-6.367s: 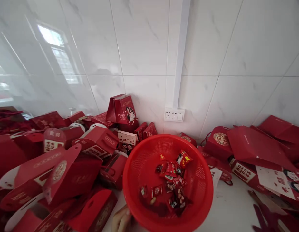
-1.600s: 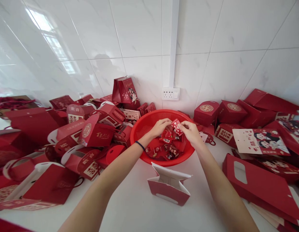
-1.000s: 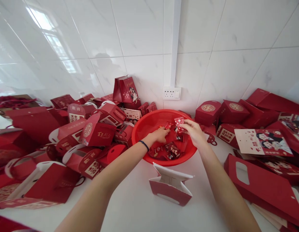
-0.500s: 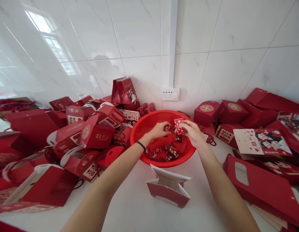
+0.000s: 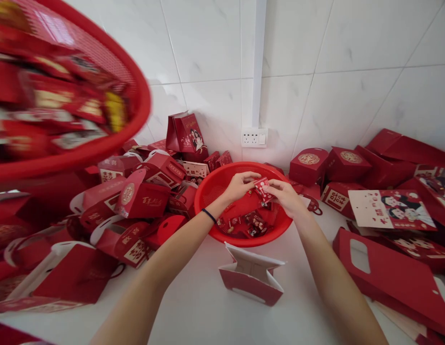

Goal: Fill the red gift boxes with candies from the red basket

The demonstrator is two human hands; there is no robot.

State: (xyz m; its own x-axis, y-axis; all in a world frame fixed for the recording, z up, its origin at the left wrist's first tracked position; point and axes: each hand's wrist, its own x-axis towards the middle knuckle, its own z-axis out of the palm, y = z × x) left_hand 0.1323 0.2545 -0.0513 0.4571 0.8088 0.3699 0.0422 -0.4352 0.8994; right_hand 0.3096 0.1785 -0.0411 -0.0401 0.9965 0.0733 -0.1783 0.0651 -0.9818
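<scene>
A red packet with white dots (image 5: 263, 190) is pinched in my right hand (image 5: 285, 196), above a red plastic basket (image 5: 208, 230). My left hand (image 5: 240, 187) has its fingertips at the packet's left edge; a small wrapped candy (image 5: 250, 192) shows under its curled fingers, partly hidden. Several wrapped sweets (image 5: 255, 224) lie in the lower part of the basket. Just in front of it stands an open red paper box (image 5: 249, 285), its white inside facing up.
A second red basket (image 5: 145, 108), blurred and full of wrapped sweets, hangs in the air at upper left; its holder is out of view. Red gift boxes (image 5: 146, 199) are heaped on the left, more boxes (image 5: 309, 165) on the right. A socket (image 5: 254, 138) is on the tiled wall.
The dotted packet has moved slightly left and down, and my hands have come together at it. A second, filled basket has entered at upper left, covering some boxes and wall.
</scene>
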